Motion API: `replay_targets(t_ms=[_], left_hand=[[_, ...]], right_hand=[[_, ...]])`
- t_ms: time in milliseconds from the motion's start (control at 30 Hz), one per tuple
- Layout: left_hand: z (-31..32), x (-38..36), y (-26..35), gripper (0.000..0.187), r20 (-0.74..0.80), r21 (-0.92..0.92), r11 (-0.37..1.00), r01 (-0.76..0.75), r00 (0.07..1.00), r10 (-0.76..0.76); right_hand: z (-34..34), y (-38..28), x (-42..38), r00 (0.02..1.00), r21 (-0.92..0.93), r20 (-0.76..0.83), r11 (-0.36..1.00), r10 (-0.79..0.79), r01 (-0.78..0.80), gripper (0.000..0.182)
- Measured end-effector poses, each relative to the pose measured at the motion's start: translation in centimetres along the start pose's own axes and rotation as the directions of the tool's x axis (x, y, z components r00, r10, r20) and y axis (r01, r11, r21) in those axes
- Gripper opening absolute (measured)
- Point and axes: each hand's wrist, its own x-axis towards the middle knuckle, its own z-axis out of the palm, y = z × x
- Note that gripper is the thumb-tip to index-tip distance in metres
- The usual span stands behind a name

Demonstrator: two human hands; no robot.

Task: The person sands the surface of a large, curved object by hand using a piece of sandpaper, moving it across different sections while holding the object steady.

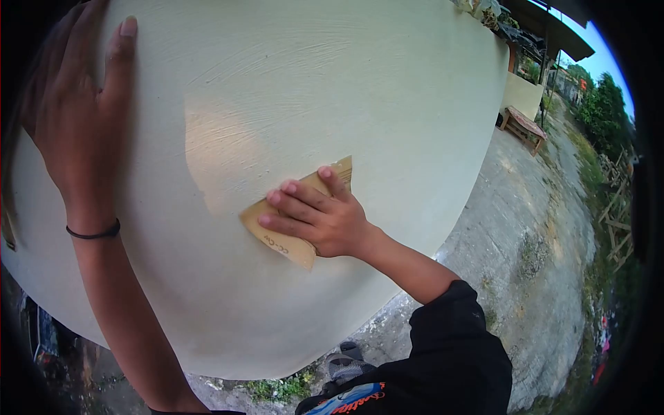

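A large, pale, curved surface (387, 90) fills most of the view, with fine scratch lines and a lighter patch left of its middle. My right hand (315, 214) presses a tan sheet of sandpaper (283, 247) against it, fingers together over the sheet; printed marks show on its lower edge. At the upper left my left hand (83, 111) lies on the pale surface, thumb apart from the fingers, holding nothing. Its outer fingers are dark near the frame's edge. A black band is round the left wrist.
Beyond the surface's right side is concrete ground (512, 207), with a wooden bench (524, 128) near a low wall. Plants and stacked wood (617, 214) line the far right. A foot in a grey shoe (346, 365) and some grass (280, 389) show below.
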Motion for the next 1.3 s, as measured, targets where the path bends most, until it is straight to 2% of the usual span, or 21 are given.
replay_targets(t_ms=[100,167,233,267,300,367,433,500,567,600,667,700,767,833,867,900,967,1133,1167,1200,1300], left_hand=[[0.9,-0.1,-1.6,0.045,0.023,-0.001,1.000,-0.018,1.000,0.018],[0.9,-0.5,-1.5,0.045,0.065,-0.004,0.999,-0.039,0.997,0.039],[0.6,-0.6,0.2,0.045,-0.007,-0.152,0.984,0.089,0.996,-0.091],[0.4,-0.7,0.8,0.045,0.002,-0.155,0.984,0.087,0.996,-0.088],[0.4,-0.8,1.3,0.042,-0.038,-0.101,0.992,0.070,0.996,-0.075],[0.6,-0.7,1.8,0.035,-0.123,0.027,0.999,0.047,0.991,-0.044],[-0.5,0.0,2.1,0.033,-0.060,0.043,0.996,0.077,0.995,-0.074],[-2.5,0.6,2.6,0.040,0.166,-0.030,0.979,0.201,0.967,-0.193],[-1.9,0.6,2.6,0.038,0.114,-0.010,0.983,0.182,0.977,-0.179],[-1.8,0.5,2.6,0.037,0.099,0.000,0.984,0.178,0.979,-0.177],[-1.9,0.6,3.0,0.038,0.107,0.025,0.979,0.204,0.973,-0.205],[-1.9,0.7,3.1,0.038,0.106,0.033,0.977,0.212,0.971,-0.214],[-2.0,0.8,3.2,0.037,0.104,0.011,0.976,0.218,0.970,-0.218],[-2.0,0.7,3.2,0.037,0.111,0.000,0.972,0.234,0.966,-0.232],[-2.0,0.7,3.1,0.037,0.116,0.003,0.972,0.236,0.965,-0.234],[-2.0,0.7,3.0,0.037,0.121,0.006,0.971,0.238,0.964,-0.237],[-1.9,0.5,3.0,0.037,0.043,-0.050,0.982,0.184,0.982,-0.182],[-1.5,0.4,2.6,0.037,0.070,-0.010,0.983,0.185,0.980,-0.184],[-1.6,0.4,2.8,0.037,0.015,-0.063,0.985,0.160,0.987,-0.160],[-1.8,0.5,2.9,0.037,0.018,-0.062,0.985,0.163,0.987,-0.162],[-2.4,0.7,2.9,0.037,0.146,-0.026,0.972,0.232,0.963,-0.226]], right_hand=[[-0.9,4.3,-0.6,0.996,0.156,0.006,0.984,0.084,-0.084,0.047],[-1.5,8.1,0.9,0.925,0.208,-0.096,0.917,0.367,-0.342,0.050],[-1.2,10.5,2.1,0.680,0.417,-0.238,0.706,0.693,-0.573,0.056],[-1.1,10.0,1.9,0.678,0.418,-0.229,0.700,0.698,-0.580,0.056],[-0.5,9.2,2.0,0.499,0.476,-0.203,0.530,0.843,-0.702,0.057],[-0.1,5.6,3.7,0.479,0.363,-0.252,0.540,0.841,-0.759,0.058],[-0.4,0.4,2.4,0.884,0.164,-0.034,0.875,0.466,-0.455,0.053],[0.2,1.8,0.2,0.994,-0.004,-0.079,0.997,-0.082,0.082,0.049],[-1.2,6.0,0.1,0.980,0.141,-0.055,0.973,0.194,-0.184,0.045],[-1.5,8.8,0.4,0.925,0.195,-0.113,0.921,0.363,-0.338,0.046],[0.5,14.5,-1.5,0.449,0.584,0.033,0.348,0.893,-0.734,0.051],[-0.5,16.4,-0.6,0.188,0.694,-0.008,0.141,0.982,-0.706,0.056],[-0.4,16.6,0.3,-0.018,0.576,-0.083,0.033,0.996,-0.817,0.060],[0.0,11.1,2.3,0.310,0.453,-0.235,0.386,0.921,-0.804,0.056],[-0.5,7.6,2.8,0.616,0.292,-0.227,0.657,0.754,-0.695,0.050],[-1.0,4.8,2.7,0.845,0.138,-0.159,0.859,0.510,-0.493,0.045],[-0.9,3.4,-0.2,0.996,0.023,-0.004,0.996,-0.092,0.092,0.039],[-1.2,13.3,0.3,0.925,0.158,-0.146,0.931,0.351,-0.329,0.043],[-0.9,14.8,0.8,0.649,0.409,-0.193,0.661,0.736,-0.629,0.047],[-0.7,15.6,0.6,0.236,0.629,-0.114,0.254,0.965,-0.734,0.053],[0.0,10.2,3.9,0.294,0.458,-0.264,0.388,0.919,-0.800,0.055]])
